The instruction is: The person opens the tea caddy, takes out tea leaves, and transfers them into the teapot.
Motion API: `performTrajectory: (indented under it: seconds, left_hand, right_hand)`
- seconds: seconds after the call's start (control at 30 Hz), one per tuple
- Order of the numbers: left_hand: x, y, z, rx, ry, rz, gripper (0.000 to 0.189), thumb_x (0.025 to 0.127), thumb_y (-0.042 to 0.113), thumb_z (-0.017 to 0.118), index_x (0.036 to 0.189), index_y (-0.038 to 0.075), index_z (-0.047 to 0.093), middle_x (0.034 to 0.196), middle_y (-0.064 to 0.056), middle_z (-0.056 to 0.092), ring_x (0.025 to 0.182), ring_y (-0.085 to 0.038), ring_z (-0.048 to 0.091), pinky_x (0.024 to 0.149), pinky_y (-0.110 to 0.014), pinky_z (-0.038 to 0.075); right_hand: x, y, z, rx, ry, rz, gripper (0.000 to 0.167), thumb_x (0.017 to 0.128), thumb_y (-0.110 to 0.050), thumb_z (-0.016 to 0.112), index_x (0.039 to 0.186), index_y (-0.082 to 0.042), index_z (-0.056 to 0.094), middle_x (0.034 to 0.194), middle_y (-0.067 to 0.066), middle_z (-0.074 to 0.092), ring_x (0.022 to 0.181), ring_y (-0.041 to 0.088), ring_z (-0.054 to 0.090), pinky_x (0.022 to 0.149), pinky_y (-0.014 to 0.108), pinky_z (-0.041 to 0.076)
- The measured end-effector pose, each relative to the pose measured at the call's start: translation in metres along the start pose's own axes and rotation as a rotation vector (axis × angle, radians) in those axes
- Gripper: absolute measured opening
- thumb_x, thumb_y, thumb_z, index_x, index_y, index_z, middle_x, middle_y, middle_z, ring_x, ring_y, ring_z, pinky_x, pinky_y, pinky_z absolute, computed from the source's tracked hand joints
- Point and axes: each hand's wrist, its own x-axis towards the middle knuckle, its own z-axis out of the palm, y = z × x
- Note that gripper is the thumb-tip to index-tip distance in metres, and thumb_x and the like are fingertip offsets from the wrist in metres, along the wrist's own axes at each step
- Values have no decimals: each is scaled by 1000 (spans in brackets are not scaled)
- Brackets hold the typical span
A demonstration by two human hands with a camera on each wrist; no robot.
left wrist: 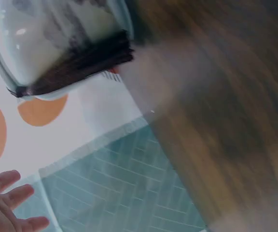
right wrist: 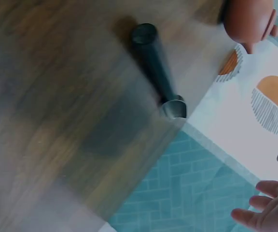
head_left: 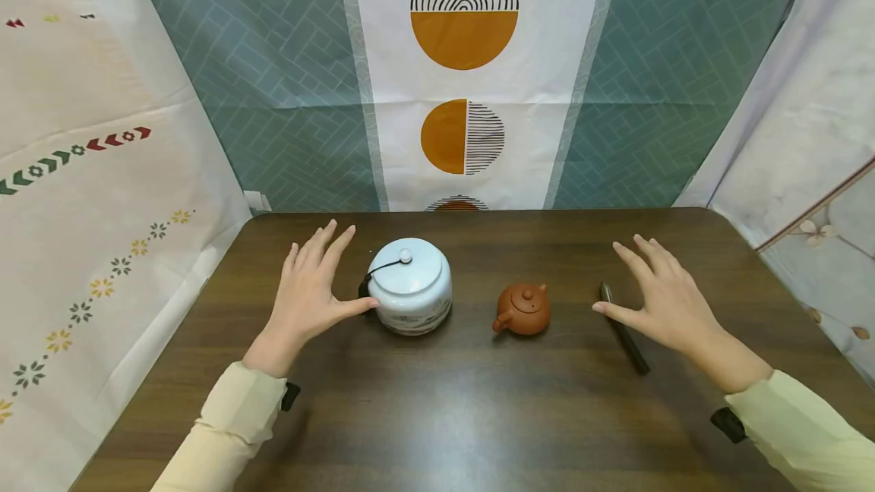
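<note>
A pale blue-white lidded jar (head_left: 410, 287) stands on the table, a dark tassel (left wrist: 81, 67) hanging from its lid knob. My left hand (head_left: 307, 291) hovers at the jar's left with fingers spread, its thumb overlapping the jar's side in the head view. Right of the jar sits a small reddish-brown clay teapot (head_left: 525, 310) with its lid on. A dark, slim stick-shaped tool (head_left: 625, 332) with a scoop-like end (right wrist: 174, 108) lies farther right. Just beyond it my right hand (head_left: 666, 298) is held above the table, fingers spread and holding nothing.
The brown wooden table (head_left: 437, 416) has its far edge against a teal and white patterned cloth (head_left: 294, 97). Pale printed cloths hang at the left (head_left: 82, 249) and right. A dark band sits at each sleeve cuff.
</note>
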Motion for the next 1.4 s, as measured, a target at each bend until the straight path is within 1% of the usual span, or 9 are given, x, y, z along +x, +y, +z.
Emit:
performTrajectory:
  seconds: [0.23, 0.5, 0.57, 0.67, 0.8, 0.93, 1.1, 1.27, 1.4]
  left_hand:
    - [3, 21, -5, -71, 54, 20, 102, 66, 71, 68, 147, 18, 34, 148, -17, 36, 128, -42, 41, 101, -61, 33]
    - [13, 44, -3, -124, 99, 80, 102, 66, 73, 67, 145, 15, 38, 148, -14, 37, 128, -36, 43, 95, -57, 41]
    - [14, 50, -3, -145, 113, 98, 100, 66, 69, 70, 144, 14, 39, 148, -13, 38, 128, -36, 43, 94, -56, 43]
    - [16, 59, -2, -183, 115, 119, 95, 66, 56, 77, 143, 15, 40, 147, -12, 38, 129, -35, 43, 91, -55, 46]
    - [17, 71, -1, -241, 71, 154, 94, 66, 43, 83, 144, 16, 38, 148, -12, 36, 131, -34, 40, 90, -52, 48]
    - [17, 84, 2, -295, 21, 176, 94, 68, 40, 84, 145, 16, 35, 149, -11, 34, 133, -33, 39, 95, -48, 47]
    - [19, 100, 9, -354, -7, 199, 91, 72, 36, 82, 145, 12, 34, 148, -13, 35, 134, -31, 40, 100, -47, 44]
    - [22, 113, 18, -422, -80, 191, 83, 78, 31, 78, 145, 7, 35, 149, -14, 34, 136, -28, 36, 106, -45, 39]
    - [22, 122, 26, -497, -120, 175, 76, 80, 25, 77, 142, 3, 38, 148, -14, 36, 136, -28, 36, 107, -44, 38]
  right_hand:
    - [10, -10, -4, 69, 67, -40, 87, 71, -51, 77, 139, -7, 46, 139, 27, 43, 128, 49, 37, 94, 67, 33]
    - [19, -23, -10, 100, 78, -55, 78, 74, -40, 78, 137, -5, 47, 136, 24, 47, 125, 46, 40, 94, 65, 35]
    - [22, -27, -11, 109, 76, -53, 76, 74, -38, 78, 136, -5, 48, 135, 23, 48, 126, 45, 40, 95, 64, 35]
    - [25, -33, -11, 132, 67, -50, 73, 75, -35, 77, 135, -5, 49, 133, 22, 50, 127, 43, 40, 96, 62, 36]
    - [28, -41, -9, 169, 45, -45, 71, 77, -33, 76, 136, -4, 48, 134, 21, 50, 126, 42, 40, 95, 61, 37]
    - [30, -46, -5, 199, 50, -59, 69, 78, -30, 76, 135, -3, 49, 132, 20, 50, 123, 39, 42, 89, 57, 42]
    - [33, -53, 0, 239, 67, -83, 64, 78, -22, 77, 133, -2, 51, 130, 19, 52, 120, 37, 44, 91, 56, 41]
    - [32, -59, 7, 269, 48, -89, 61, 79, -19, 77, 132, -2, 52, 128, 19, 52, 120, 38, 45, 92, 57, 41]
    - [33, -64, 14, 289, 9, -83, 59, 82, -21, 75, 133, -2, 51, 128, 18, 53, 119, 37, 47, 92, 56, 42]
